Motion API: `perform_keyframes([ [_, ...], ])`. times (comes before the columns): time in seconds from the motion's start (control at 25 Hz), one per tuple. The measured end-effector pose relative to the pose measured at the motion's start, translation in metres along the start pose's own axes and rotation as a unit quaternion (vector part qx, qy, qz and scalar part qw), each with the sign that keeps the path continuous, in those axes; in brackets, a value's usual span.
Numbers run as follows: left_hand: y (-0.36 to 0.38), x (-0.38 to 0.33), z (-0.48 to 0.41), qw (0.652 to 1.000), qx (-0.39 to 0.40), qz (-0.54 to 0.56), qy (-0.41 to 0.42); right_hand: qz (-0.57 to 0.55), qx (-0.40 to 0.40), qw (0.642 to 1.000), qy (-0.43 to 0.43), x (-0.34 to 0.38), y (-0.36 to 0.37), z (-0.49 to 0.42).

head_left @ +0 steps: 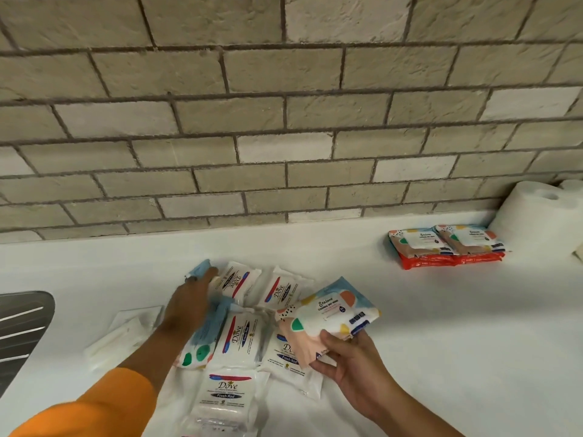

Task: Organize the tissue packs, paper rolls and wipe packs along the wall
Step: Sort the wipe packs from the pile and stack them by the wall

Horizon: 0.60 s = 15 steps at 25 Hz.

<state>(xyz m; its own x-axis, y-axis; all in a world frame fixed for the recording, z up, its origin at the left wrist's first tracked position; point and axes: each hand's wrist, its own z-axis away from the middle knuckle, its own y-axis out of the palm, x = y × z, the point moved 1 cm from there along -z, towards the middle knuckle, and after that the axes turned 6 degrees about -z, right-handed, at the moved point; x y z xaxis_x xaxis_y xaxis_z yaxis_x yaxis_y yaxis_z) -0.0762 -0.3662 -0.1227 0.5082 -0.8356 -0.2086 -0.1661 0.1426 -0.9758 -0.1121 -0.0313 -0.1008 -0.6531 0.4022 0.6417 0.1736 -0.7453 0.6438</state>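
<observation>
Head view showed a brick wall (284,121) filling the upper half, and below it a white counter (441,326) running its full width; at the far right, against the wall, stood two white paper rolls (536,216) upright, the second one only partly in frame; at the left edge lay the ribbed metal drainer (22,323) of a sink. In the middle of the counter, well apart from the wall, lay a loose cluster of white Dove tissue packs (239,335), flat and overlapping, turned at differing angles. Just beside the rolls and near the wall sat the stacked wipe packs (444,247), two patterned ones side by side on top of orange ones. Left of the cluster lay some plain white flat packs (126,335). The left hand (189,304), its arm in an orange sleeve (104,402), lay on a blue-patterned wipe pack (198,339) among the tissue packs, fingertips at its far edge; whether it gripped or merely rested there could not be told. The right hand (350,364) gripped the lifted wipe pack (328,313) by its near end, thumb on top, holding it tilted above the cluster's right side.
</observation>
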Motion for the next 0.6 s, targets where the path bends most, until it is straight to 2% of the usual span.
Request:
perform_keyframes([
  [0.08,-0.014,-0.004,0.014,0.998,-0.061,0.017,-0.017,-0.003,0.01,1.0,-0.001,0.004,-0.007,0.005],
  [0.16,-0.03,-0.014,0.032,0.985,-0.114,0.107,-0.075,0.007,0.011,1.0,0.006,0.007,-0.012,0.009],
  [0.24,-0.045,-0.027,0.057,0.952,-0.151,0.232,-0.129,0.013,0.002,1.0,0.01,0.008,-0.017,0.01],
  [0.28,-0.046,-0.031,0.07,0.925,-0.154,0.316,-0.145,0.012,-0.005,1.0,0.011,0.009,-0.02,0.011],
  [0.32,-0.047,-0.04,0.083,0.883,-0.149,0.418,-0.154,0.008,-0.009,1.0,0.012,0.011,-0.021,0.012],
  [0.4,-0.036,-0.055,0.107,0.771,-0.117,0.602,-0.172,-0.009,-0.001,1.0,0.018,0.013,-0.022,0.016],
  [0.48,-0.026,-0.076,0.129,0.656,-0.077,0.718,-0.22,-0.034,0.009,0.999,0.024,0.018,-0.023,0.02],
  [0.52,-0.022,-0.089,0.138,0.615,-0.064,0.748,-0.241,-0.045,0.014,0.999,0.026,0.021,-0.025,0.023],
  [0.6,-0.016,-0.111,0.156,0.57,-0.049,0.776,-0.267,-0.057,0.029,0.997,0.031,0.028,-0.028,0.026],
])
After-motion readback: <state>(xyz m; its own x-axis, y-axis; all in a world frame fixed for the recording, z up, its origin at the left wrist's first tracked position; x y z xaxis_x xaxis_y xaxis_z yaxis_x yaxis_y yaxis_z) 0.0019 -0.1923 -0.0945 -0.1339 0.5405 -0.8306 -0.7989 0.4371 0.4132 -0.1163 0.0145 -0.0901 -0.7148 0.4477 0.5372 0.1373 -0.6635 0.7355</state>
